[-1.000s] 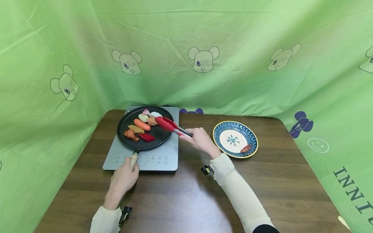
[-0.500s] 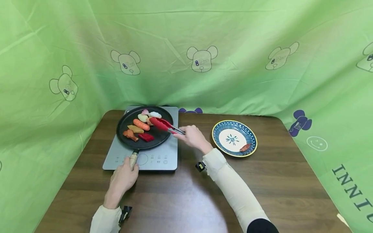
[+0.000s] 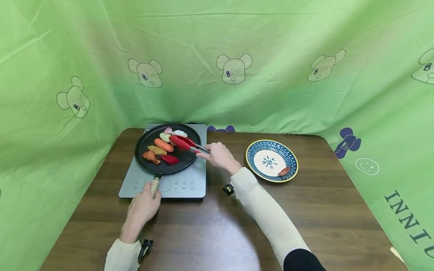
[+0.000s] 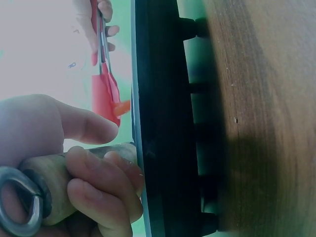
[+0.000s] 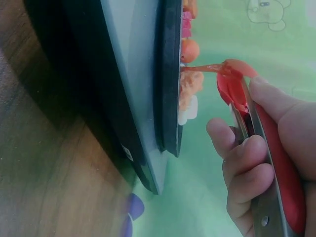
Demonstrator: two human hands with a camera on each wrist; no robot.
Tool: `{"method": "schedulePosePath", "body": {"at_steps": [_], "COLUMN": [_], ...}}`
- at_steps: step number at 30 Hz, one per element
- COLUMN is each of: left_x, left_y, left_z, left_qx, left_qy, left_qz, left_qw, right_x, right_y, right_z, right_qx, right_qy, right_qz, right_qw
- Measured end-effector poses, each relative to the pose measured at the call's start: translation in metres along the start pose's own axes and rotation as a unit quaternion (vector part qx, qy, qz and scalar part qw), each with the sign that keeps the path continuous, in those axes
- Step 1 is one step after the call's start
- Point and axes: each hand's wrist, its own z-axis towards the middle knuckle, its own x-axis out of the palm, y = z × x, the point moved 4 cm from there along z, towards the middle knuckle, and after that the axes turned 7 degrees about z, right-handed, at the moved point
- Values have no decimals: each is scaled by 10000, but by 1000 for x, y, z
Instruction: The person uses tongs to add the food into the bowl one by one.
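My left hand grips the pale wooden handle of a black frying pan; in the left wrist view its fingers curl round that handle. My right hand holds red-tipped tongs over the pan's right part. The tong heads cover part of a lumpy brownish food piece, seen better in the right wrist view; whether they touch it I cannot tell. Around it in the pan lie a sausage, a drumstick, a yellowish slice, a dark red piece and pale pieces at the back.
Under the pan is a grey induction cooktop. To the right, a blue-patterned plate bears one reddish-brown food piece. All stands on a brown wooden table, with a green printed curtain behind and at the sides.
My right hand has moved left with the tongs, whose heads now cover more of the brownish piece beside the sausage. My left hand has kept its grip on the pan handle.
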Motion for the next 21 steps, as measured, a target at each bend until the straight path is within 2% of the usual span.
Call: {"method": "schedulePosePath", "body": {"at_steps": [9,14,21], "left_x": [3,1,0], "left_y": [0,0,0], "left_z": [-2,-3,-2], "left_qx": [14,-10,-42], "left_qy": [-4,5,24], "left_qz": [-27,-55,-50], "left_qw": [10000,10000,10000], "right_x": [5,7,8], "right_y": [0,1,0], "right_z": [6,8,11], "right_qx": [5,-10,207], "right_qy": [89,135,142], "right_qz": [-371,-322,-229], "right_qw": [9993,9994,9994]}}
